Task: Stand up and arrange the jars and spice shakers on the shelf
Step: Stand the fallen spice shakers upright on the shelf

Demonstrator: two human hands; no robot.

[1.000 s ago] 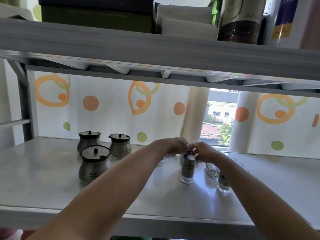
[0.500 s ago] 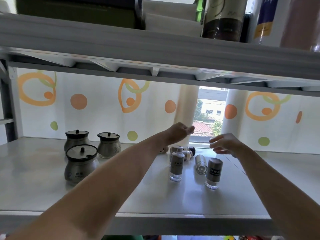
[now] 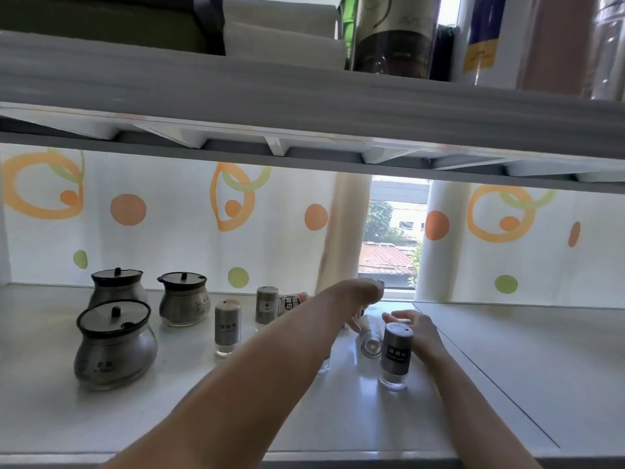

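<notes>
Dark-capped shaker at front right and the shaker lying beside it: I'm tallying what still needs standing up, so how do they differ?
The dark-capped shaker stands upright on its glass base; the lying shaker is on its side, base toward the camera. The dark-capped shaker shows its label and cap; the lying shaker's are out of sight. Both have clear glass bottoms and sit on the same shelf.
</notes>
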